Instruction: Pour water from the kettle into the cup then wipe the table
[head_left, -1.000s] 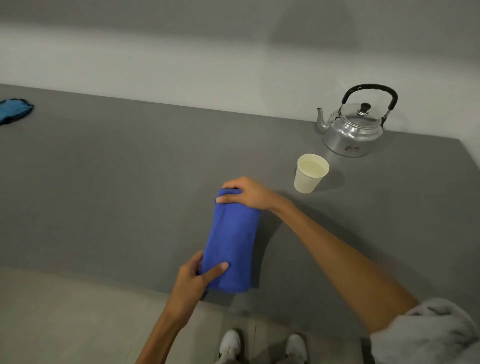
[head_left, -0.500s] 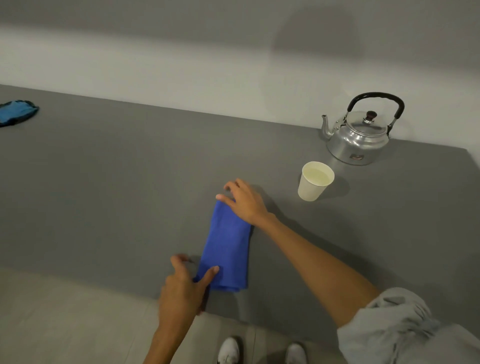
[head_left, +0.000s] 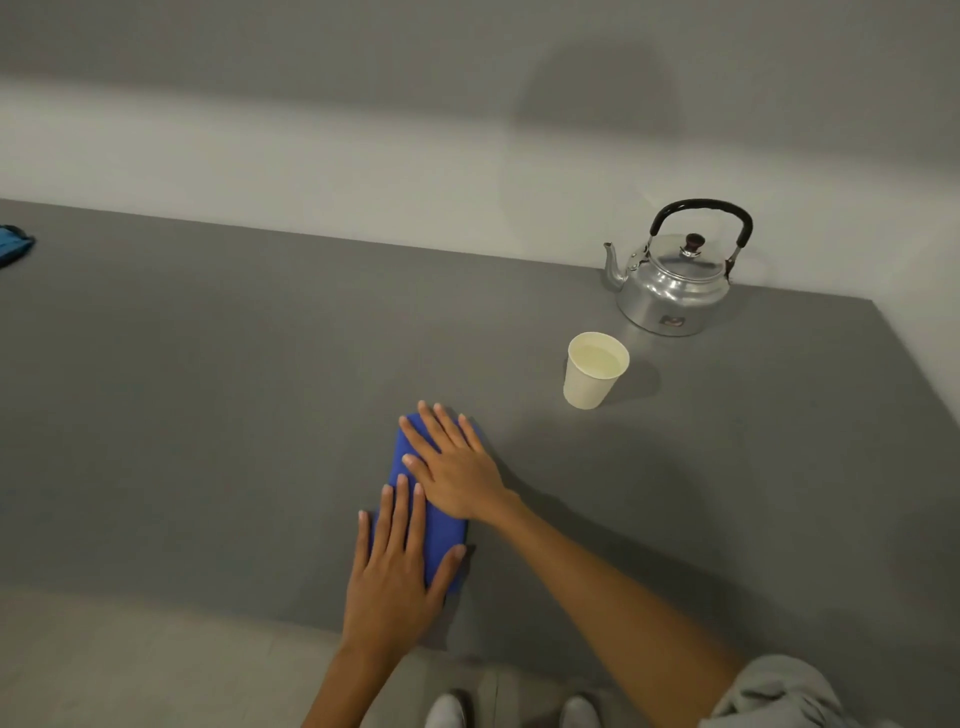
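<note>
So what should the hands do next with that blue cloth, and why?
Probably slide the folded blue cloth across the grey table, pressing down. Both the left hand and right hand lie flat on it, the paper cup already holds water, and the kettle stands upright by the wall, so wiping is what remains.

No readable text, numbers or signs appear anywhere. The only mark is a small dark emblem low on the front of the metal kettle (head_left: 672, 291), which stands on the bench well beyond the hands and to their right; it is too small and blurred to read. The paper cup (head_left: 594, 371) nearer the hands is plain, and the blue cloth (head_left: 441, 530) under them carries no label
</note>
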